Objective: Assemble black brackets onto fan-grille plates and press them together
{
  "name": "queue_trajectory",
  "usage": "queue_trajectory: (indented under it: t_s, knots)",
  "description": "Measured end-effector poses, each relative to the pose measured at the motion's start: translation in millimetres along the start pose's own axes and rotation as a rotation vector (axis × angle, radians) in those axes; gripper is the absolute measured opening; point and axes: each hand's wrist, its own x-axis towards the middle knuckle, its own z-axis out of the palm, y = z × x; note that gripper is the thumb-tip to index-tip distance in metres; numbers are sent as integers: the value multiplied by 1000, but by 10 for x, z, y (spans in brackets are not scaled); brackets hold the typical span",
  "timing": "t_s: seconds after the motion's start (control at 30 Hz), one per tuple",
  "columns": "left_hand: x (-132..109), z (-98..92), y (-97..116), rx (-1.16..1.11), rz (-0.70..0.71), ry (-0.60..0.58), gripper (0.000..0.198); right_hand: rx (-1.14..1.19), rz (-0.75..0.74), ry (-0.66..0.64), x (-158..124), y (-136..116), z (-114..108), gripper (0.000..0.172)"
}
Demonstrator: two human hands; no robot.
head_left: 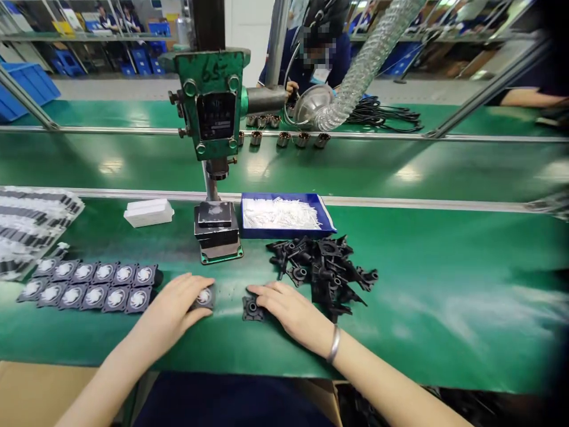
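My left hand is closed round a small black square part with a white swirl-shaped centre, thumb and fingers on its edges, on the green bench. To its right, my right hand has its fingers on a black square plastic frame with a round hub, which lies flat on the bench. Its fingertips partly cover that frame's right side. Two rows of similar white-centred parts sit left of my left hand. A heap of loose black plastic parts lies beyond my right hand.
A green press stands ahead over a black block. Beside it is a blue tray of white slivers. A white block and striped stacks lie left. Opposite sits a person near a flexible duct.
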Motion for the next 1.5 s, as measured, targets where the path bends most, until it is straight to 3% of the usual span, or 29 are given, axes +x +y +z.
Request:
queue_trajectory:
  t_s: [0.2, 0.33, 0.47, 0.57, 0.67, 0.8, 0.9, 1.1, 1.3, 1.5]
  knots:
    - [9, 451, 257, -557, -175, 45, 48, 290, 299, 38, 29, -175, -96, 48]
    - [-29, 580, 262, -756, -220, 72, 53, 337, 379, 109, 153, -267, 107, 26]
    - [-37, 647, 259, -729, -184, 132, 54, 363, 387, 170, 227, -175, 188, 7]
    - [-29, 686, 275, -706, -172, 169, 57, 343, 435, 244, 283, -134, 41, 9]
    - [-24, 696, 288, -701, -166, 174, 56, 380, 398, 294, 381, -261, -139, 12]
    - [-20, 680, 286, -663, -147, 184, 51, 453, 226, 249, 516, -499, -170, 15]
    - [-20, 677, 282, -647, -137, 199, 49, 431, 180, 235, 555, -534, -91, 16]
    - [-21, 676, 282, -617, -140, 187, 49, 446, 134, 177, 554, -439, -38, 15]
    - [-23, 644, 264, -614, -102, 187, 51, 522, 197, 122, 563, -433, -35, 15]
    - [-65, 628, 267, -655, -145, 148, 52, 532, 182, 153, 539, -448, 12, 17]
